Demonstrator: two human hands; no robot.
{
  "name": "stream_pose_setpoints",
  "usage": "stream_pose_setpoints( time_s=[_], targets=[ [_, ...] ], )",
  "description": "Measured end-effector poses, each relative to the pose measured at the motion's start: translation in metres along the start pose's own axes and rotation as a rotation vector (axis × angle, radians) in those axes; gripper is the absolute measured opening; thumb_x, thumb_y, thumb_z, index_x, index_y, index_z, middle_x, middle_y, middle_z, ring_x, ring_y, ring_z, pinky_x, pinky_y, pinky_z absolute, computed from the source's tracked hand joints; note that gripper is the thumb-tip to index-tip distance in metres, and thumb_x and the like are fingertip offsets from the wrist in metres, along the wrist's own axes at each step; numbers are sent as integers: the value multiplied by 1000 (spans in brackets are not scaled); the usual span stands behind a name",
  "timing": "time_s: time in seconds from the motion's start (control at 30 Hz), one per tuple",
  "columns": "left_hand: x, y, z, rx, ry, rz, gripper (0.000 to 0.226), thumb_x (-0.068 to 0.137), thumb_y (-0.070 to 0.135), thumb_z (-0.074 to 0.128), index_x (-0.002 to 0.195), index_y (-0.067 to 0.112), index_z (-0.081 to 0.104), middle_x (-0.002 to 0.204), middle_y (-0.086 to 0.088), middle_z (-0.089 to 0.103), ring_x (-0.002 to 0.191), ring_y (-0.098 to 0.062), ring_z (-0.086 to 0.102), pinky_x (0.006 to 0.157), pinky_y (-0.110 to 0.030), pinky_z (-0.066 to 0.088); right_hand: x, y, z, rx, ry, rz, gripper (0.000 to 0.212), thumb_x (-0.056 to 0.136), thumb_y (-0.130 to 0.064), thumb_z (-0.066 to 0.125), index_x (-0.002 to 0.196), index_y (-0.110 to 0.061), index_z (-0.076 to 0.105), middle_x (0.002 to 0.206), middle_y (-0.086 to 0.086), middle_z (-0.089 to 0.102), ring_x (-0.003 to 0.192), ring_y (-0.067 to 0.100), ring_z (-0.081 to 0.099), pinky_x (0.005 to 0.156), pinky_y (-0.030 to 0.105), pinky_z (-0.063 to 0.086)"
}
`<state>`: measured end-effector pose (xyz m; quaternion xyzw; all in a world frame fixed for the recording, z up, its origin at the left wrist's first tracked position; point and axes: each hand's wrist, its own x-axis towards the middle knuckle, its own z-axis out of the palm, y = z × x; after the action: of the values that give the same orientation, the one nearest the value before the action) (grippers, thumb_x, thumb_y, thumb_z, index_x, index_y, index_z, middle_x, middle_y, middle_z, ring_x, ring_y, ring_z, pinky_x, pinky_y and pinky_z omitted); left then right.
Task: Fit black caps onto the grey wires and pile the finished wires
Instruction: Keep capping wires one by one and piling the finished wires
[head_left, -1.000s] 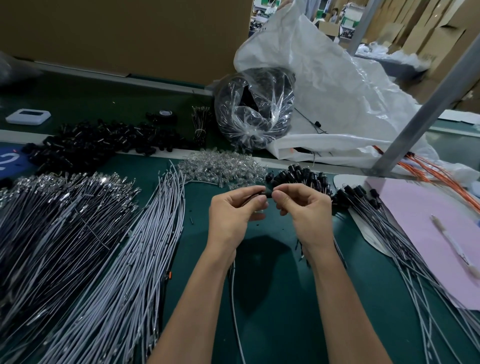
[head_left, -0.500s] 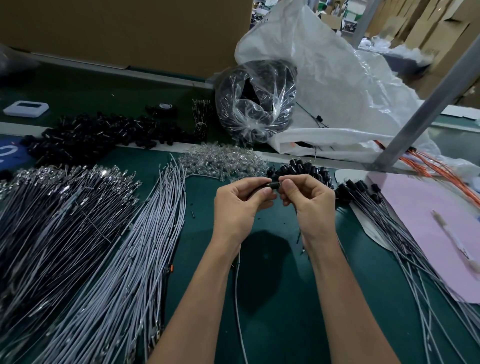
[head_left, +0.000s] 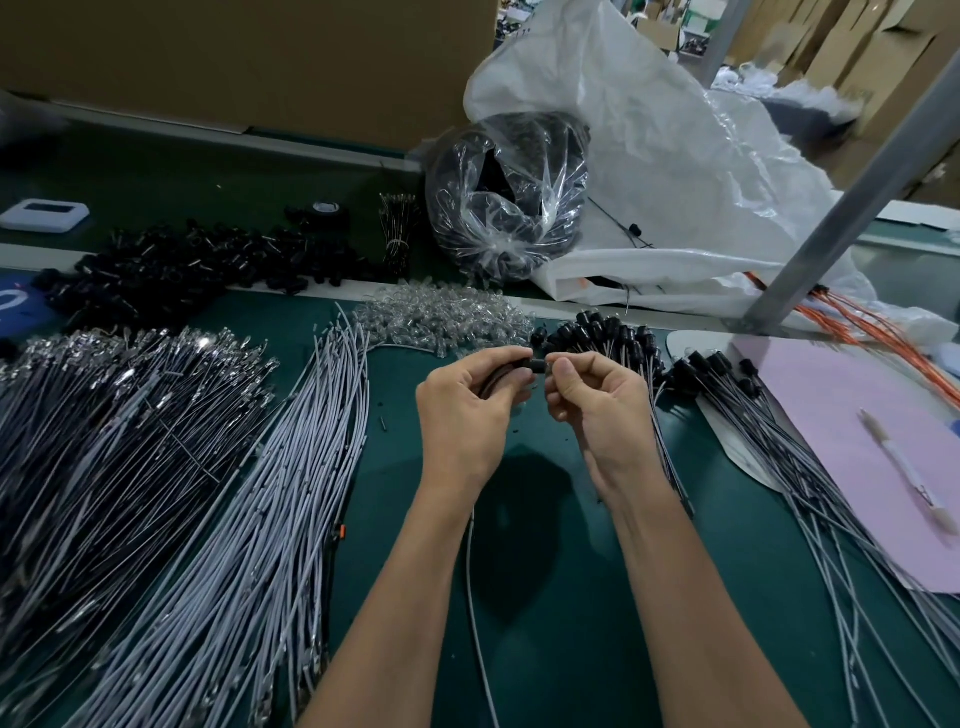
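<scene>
Over the middle of the green table, my left hand (head_left: 465, 410) and my right hand (head_left: 597, 410) meet fingertip to fingertip around a small black cap (head_left: 540, 364). My left hand pinches a grey wire (head_left: 475, 597) that trails down between my forearms. My right hand pinches the cap onto the wire's end. A fan of bare grey wires (head_left: 270, 519) lies to the left. Capped wires (head_left: 769, 441) are piled to the right, with their black caps at the far end. Loose black caps (head_left: 602, 332) sit just beyond my hands.
Darker wires with metal tips (head_left: 104, 415) fill the far left. Clear small parts (head_left: 441, 317) and more black pieces (head_left: 197, 265) lie behind. A clear bag (head_left: 509, 197), a white sack (head_left: 675, 156), a grey post (head_left: 841, 208), orange wires (head_left: 883, 338) and pink paper (head_left: 857, 441) with a pen (head_left: 909, 473) stand on the right.
Both hands have stayed together at the cap and shifted slightly to the right and away; my fingers have closed tighter around the cap and wire end.
</scene>
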<state>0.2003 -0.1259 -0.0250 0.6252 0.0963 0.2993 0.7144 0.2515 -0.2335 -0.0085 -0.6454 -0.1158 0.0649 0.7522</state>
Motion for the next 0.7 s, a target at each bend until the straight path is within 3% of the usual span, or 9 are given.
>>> stream_pose_setpoints(
  time_s=[0.7],
  targets=[
    [-3,-7,1,75,-64,55,18,86,-3,68,100,6,75,86,1,74,80,-8,73,76,-21,58,1,1,-6,-26,-26,-14,17,92,5,57,82,-6,66,59,-1,64,52,7,53,52,17,42]
  ],
)
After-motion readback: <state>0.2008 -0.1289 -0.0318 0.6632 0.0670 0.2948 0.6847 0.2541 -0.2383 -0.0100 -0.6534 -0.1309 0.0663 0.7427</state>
